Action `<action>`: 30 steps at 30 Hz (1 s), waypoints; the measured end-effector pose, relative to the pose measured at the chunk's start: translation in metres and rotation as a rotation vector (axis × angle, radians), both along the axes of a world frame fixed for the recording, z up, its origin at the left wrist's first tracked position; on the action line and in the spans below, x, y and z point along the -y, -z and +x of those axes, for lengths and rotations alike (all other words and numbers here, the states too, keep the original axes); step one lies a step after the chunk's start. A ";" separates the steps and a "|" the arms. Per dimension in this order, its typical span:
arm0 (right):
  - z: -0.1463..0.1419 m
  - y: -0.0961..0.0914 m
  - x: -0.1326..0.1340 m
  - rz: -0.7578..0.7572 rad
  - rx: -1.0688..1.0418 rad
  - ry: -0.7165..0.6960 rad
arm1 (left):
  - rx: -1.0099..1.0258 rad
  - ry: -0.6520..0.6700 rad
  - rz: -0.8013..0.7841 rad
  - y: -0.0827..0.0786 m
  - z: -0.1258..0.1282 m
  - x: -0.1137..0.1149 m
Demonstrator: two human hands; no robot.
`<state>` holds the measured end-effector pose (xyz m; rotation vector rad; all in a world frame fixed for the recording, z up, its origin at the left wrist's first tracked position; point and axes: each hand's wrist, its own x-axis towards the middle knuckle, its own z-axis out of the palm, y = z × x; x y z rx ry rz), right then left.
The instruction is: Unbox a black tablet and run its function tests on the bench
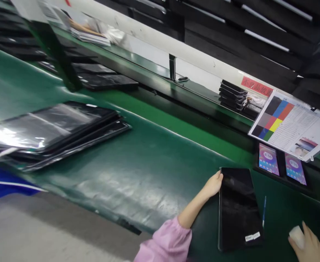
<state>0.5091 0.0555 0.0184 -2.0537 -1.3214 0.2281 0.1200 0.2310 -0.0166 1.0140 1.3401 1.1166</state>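
Left grip touches tablet at its left edge.

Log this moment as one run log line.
left hand: touching black glossy tablet edge | right hand: holding small white pad | tablet: flat on green mat

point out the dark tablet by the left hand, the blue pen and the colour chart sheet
dark tablet (237, 207), head view, middle of its screen
blue pen (264, 212), head view, middle of its shaft
colour chart sheet (301, 125), head view, printed middle
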 end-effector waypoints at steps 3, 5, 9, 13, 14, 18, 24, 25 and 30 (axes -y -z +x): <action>-0.026 0.006 -0.047 -0.013 -0.105 -0.157 | -0.110 0.030 0.025 -0.008 -0.012 -0.020; -0.055 0.016 -0.083 -0.032 -0.207 -0.276 | -0.157 0.025 0.054 -0.013 -0.016 -0.036; -0.105 0.035 -0.148 -0.013 -0.370 -0.342 | -0.124 0.016 0.099 -0.014 -0.001 -0.058; -0.130 0.042 -0.181 0.058 -0.454 -0.316 | 0.034 -0.009 0.112 -0.002 0.027 -0.062; -0.135 0.044 -0.183 0.076 -0.466 -0.308 | 0.078 -0.029 0.115 0.003 0.031 -0.063; -0.151 0.058 -0.178 0.110 -0.499 -0.266 | 0.234 -0.107 0.091 0.017 0.031 -0.076; -0.174 0.081 -0.169 0.203 -0.521 -0.168 | 0.372 -0.134 0.076 0.024 0.010 -0.091; -0.176 0.082 -0.170 0.214 -0.523 -0.158 | 0.380 -0.131 0.082 0.023 0.008 -0.090; -0.176 0.076 -0.173 0.199 -0.550 -0.151 | 0.349 -0.118 0.107 0.018 0.005 -0.085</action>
